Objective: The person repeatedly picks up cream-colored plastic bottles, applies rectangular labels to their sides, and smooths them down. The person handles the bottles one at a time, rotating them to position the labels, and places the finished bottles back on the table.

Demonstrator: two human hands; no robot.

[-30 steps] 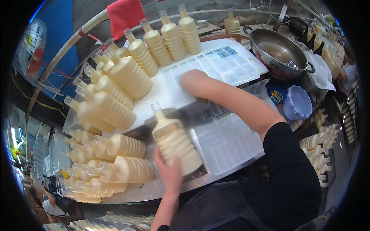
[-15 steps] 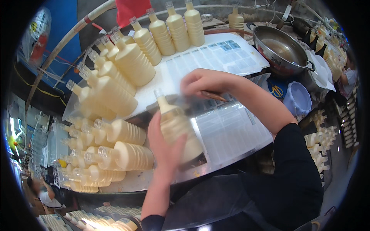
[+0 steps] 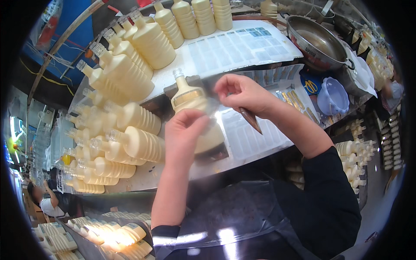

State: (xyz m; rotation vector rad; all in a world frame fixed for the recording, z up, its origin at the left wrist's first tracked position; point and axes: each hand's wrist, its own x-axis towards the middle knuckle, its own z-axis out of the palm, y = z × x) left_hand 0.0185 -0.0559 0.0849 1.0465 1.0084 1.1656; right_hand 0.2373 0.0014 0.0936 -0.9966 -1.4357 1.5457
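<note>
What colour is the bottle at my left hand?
The bottle is pale cream, seen best in the head view.

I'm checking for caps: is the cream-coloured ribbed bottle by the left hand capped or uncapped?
Uncapped: the cream-coloured ribbed bottle by the left hand shows a bare, clear neck.

I'm marking off the banded bottle (image 3: 195, 103): left of it, lying bottles (image 3: 145, 143) block a low pass; beyond it, upper left, standing bottles (image 3: 152, 45) form a wall. The left hand (image 3: 184, 132) covers its middle, the right hand (image 3: 240, 92) and brown pointed tool (image 3: 250, 119) crowd its right; lower right, a flat sheet (image 3: 253, 143) leaves me room above.
</note>
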